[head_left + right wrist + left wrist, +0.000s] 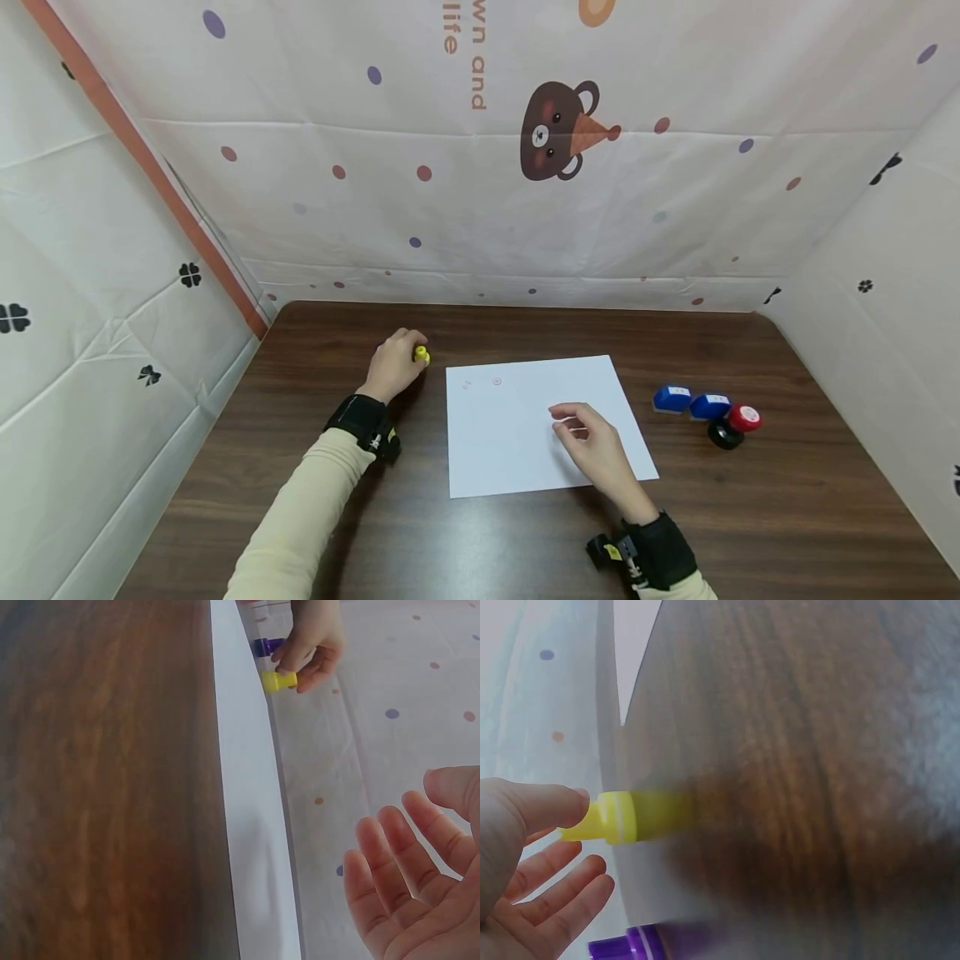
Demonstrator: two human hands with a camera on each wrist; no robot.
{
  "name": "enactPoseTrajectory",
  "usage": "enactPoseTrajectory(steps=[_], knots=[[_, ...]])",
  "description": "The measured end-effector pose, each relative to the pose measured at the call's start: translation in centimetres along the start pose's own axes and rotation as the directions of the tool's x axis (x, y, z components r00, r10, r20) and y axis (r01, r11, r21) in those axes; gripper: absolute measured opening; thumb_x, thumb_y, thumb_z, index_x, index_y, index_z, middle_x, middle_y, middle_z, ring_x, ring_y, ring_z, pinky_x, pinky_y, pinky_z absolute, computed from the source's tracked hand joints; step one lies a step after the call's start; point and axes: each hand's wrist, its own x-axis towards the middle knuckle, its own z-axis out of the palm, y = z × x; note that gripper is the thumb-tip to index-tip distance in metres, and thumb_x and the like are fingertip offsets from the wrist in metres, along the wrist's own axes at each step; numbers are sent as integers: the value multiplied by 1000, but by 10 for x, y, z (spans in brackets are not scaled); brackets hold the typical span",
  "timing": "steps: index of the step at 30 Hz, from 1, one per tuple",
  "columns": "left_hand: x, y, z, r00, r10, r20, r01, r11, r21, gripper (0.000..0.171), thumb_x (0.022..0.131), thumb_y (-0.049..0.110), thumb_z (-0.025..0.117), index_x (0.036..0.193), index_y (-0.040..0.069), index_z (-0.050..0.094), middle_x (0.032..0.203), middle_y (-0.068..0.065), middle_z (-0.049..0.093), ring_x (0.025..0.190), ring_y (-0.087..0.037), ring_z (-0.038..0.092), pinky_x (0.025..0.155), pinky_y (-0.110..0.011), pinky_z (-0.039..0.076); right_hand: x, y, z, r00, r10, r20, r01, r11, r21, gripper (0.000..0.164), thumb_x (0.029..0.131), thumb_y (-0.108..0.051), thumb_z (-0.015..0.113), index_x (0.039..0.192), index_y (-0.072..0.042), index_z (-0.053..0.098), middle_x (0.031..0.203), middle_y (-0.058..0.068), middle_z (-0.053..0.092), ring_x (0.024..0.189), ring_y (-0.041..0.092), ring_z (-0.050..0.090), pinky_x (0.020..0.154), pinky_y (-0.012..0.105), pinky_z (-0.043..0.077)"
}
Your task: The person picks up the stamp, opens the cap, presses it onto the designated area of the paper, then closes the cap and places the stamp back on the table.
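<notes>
At the far left of the table my left hand [395,364] pinches a small yellow stamp [619,817] by its narrow top, with the thumb on the near side. The other fingers lie loosely curved below it. Close beside stands a purple stamp [626,946], mostly hidden behind the hand in the head view. My right hand [597,450] hovers over the right part of a white paper sheet [510,442], fingers gently bent and holding nothing. Small reddish printed marks [497,381] show near the sheet's top left.
Right of the paper are two blue stamps [672,398] with white labels. Next to them a red round piece [745,417] leans against a black round piece [725,434]. The brown wooden table [750,517] is bordered by white patterned cloth [465,208] at the back and sides.
</notes>
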Motion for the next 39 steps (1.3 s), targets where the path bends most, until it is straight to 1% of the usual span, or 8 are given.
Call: enactPoseTrajectory(steps=[5,8,10,16,23,30,35,39], knots=[[-3,4,-10,999,37,-31,-38,999,-16,32,78,8,72,108,8,61,109,-11,58,82,-23,58,76,-37,54,0,1,-2,1000,-17,-2,16,1000,-17,24,82,-7,68,104,-13,64,102,0,65,85,11,62,75,30,55],[-7,10,-16,996,66,-55,-67,997,-28,32,79,9,71,109,10,61,109,-10,58,82,-21,57,71,-35,53,1,1,-5,999,-32,1,32,999,-33,24,82,-7,68,105,-12,63,102,0,65,85,11,62,75,30,55],[-11,14,-20,993,91,-70,-93,995,-33,32,79,10,71,110,11,60,109,-9,58,85,-20,58,70,-34,52,2,1,-7,999,-43,0,43,998,-42,24,82,-7,68,105,-12,63,102,1,65,85,11,62,74,31,56],[-26,29,-28,981,162,-103,-170,983,-69,34,79,9,71,111,11,60,110,-7,58,93,-24,62,76,-35,55,5,0,-13,996,-88,-21,86,994,-74,25,80,-4,70,104,-10,63,100,2,65,83,13,63,72,33,56],[-45,40,-28,967,224,-122,-236,966,-102,35,78,7,72,111,12,61,109,-6,60,95,-25,62,75,-33,55,5,1,-22,989,-149,-27,143,977,-156,24,80,-6,70,103,-10,64,97,1,64,81,11,62,72,31,56],[-62,46,-23,964,244,-102,-253,963,-94,35,76,8,74,109,12,61,104,-7,62,94,-20,62,71,-31,56,-1,5,-34,986,-161,-43,148,966,-213,27,79,-6,71,104,-10,64,98,3,64,83,15,62,71,35,56],[-72,48,-21,969,228,-90,-237,967,-98,35,76,9,74,108,12,62,104,-6,62,93,-21,63,72,-32,56,-3,11,-45,987,-148,-64,127,959,-252,27,78,-5,71,105,-9,64,98,5,64,84,18,62,71,39,56],[-79,47,-19,973,217,-74,-225,967,-117,35,76,8,74,108,12,62,105,-5,62,93,-21,62,74,-33,56,-2,17,-55,983,-156,-92,122,945,-304,27,78,-4,72,104,-7,64,95,7,63,83,20,61,70,41,56]])
